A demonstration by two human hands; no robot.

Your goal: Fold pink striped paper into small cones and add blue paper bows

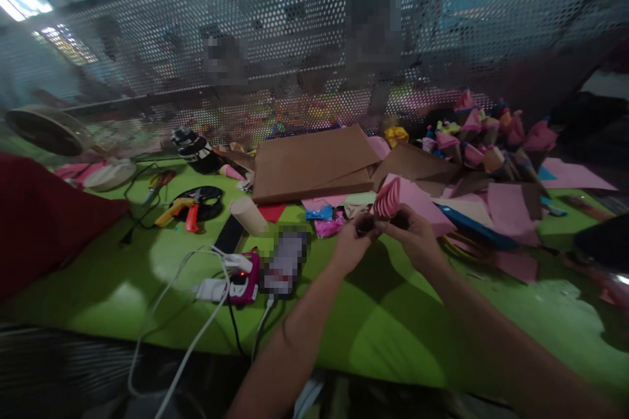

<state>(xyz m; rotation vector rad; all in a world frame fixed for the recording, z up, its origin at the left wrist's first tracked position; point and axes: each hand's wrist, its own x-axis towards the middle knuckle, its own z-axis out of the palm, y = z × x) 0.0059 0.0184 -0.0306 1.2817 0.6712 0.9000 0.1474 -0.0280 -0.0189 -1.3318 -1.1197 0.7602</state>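
Just above the green table, a small piece of pink pleated paper (pixel 387 197) stands upright between my fingertips. My left hand (pixel 354 243) is closed at its lower left edge, with the tips partly in shadow. From the other side, my right hand (pixel 415 239) pinches the paper's lower right edge. A larger pink paper sheet (pixel 422 206) lies behind my right hand. Close to my left hand are a bright pink wrapped piece (pixel 329 226) and a blue one (pixel 319 212).
A brown cardboard box (pixel 314 163) lies at the back, before a perforated metal screen (pixel 295 32). Pink paper cones (pixel 472 137) pile up at the back right. Left are scissors (pixel 192 209), a phone (pixel 287 261), a power adapter (pixel 246 281), white cables (pixel 184 268) and a fan (pixel 49 130).
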